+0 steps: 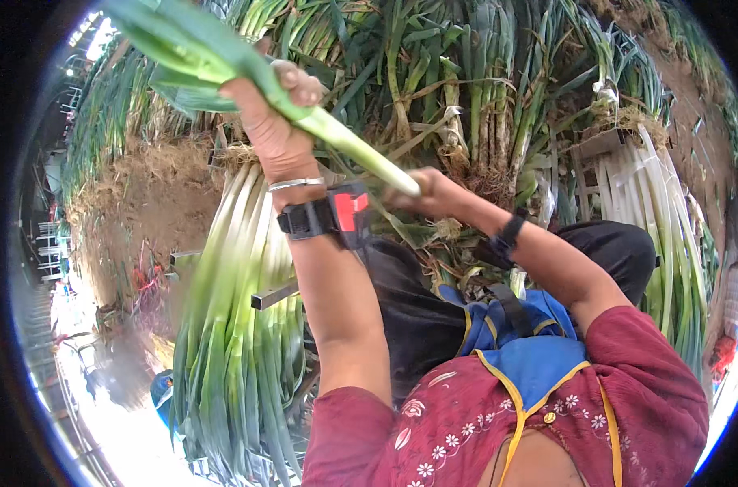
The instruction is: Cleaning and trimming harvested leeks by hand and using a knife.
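Note:
My left hand is raised and closed around the green shaft of a long green onion, whose leaves run up to the top left. My right hand grips the white lower end of the same onion, near the root. A black and red device is strapped to my left wrist, with a thin bangle above it; a black band circles my right wrist. Both arms come up from my lap, over a blue apron and dark trousers.
A laid-out bundle of cleaned green onions lies on a frame at my left. A second white-stemmed bundle is at the right. A heap of untrimmed onions with roots and dry leaves fills the space ahead. Bare soil lies at the left.

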The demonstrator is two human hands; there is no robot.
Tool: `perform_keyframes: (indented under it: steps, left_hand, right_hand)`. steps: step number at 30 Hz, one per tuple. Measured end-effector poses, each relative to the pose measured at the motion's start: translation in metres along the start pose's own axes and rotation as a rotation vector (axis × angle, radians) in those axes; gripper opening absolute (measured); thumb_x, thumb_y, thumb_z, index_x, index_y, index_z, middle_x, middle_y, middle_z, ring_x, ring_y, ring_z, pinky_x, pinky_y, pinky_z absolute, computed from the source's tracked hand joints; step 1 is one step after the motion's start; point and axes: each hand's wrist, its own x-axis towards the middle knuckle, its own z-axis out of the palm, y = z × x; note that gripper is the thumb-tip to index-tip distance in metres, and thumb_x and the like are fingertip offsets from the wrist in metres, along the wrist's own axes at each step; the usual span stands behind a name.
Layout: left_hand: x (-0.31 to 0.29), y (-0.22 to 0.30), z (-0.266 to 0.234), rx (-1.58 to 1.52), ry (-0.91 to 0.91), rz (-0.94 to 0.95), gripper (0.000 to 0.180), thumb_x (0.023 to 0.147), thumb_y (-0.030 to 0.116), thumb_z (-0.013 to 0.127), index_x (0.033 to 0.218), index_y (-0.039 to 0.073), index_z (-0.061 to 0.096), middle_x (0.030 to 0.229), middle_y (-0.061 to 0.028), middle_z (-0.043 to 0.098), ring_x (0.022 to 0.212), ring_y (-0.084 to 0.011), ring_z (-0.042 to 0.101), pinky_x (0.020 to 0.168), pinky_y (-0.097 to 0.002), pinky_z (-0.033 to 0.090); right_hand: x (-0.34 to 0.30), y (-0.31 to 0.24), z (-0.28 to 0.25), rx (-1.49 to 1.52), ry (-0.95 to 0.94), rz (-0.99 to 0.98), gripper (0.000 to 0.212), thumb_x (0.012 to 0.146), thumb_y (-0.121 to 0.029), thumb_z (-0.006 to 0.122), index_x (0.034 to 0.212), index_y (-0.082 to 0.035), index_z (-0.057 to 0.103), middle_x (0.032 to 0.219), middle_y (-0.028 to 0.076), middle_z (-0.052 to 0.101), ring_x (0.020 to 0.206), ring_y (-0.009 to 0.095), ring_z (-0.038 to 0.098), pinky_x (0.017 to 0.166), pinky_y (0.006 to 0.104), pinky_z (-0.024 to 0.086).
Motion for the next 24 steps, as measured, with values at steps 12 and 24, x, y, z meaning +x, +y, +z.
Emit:
perform_keyframes:
  steps: [12,24]
  left_hand:
    - [-0.001,0.015,-0.022,-0.522,-0.661,0.006,0.069,0.071,0.050,0.074,0.120,0.005,0.057,0.071,-0.0023,0.061,0.051,-0.0076,0.058,0.051,-0.0205,0.048]
    - [-0.012,0.013,-0.024,-0.304,-0.348,0.122,0.058,0.074,0.058,0.063,0.110,0.013,0.061,0.071,0.0021,0.057,0.053,-0.0048,0.050,0.050,-0.0233,0.043]
  right_hand:
    - [-0.146,0.043,-0.105,-1.203,-0.684,1.056,0.025,0.073,-0.024,0.066,0.092,-0.008,0.070,0.094,0.013,0.068,0.086,0.032,0.066,0.070,0.0440,0.053]
    - [-0.024,-0.106,-0.008,-0.315,0.038,0.193,0.049,0.092,-0.027,0.056,0.135,-0.008,0.041,0.106,0.012,0.063,0.095,0.018,0.059,0.081,0.0314,0.046]
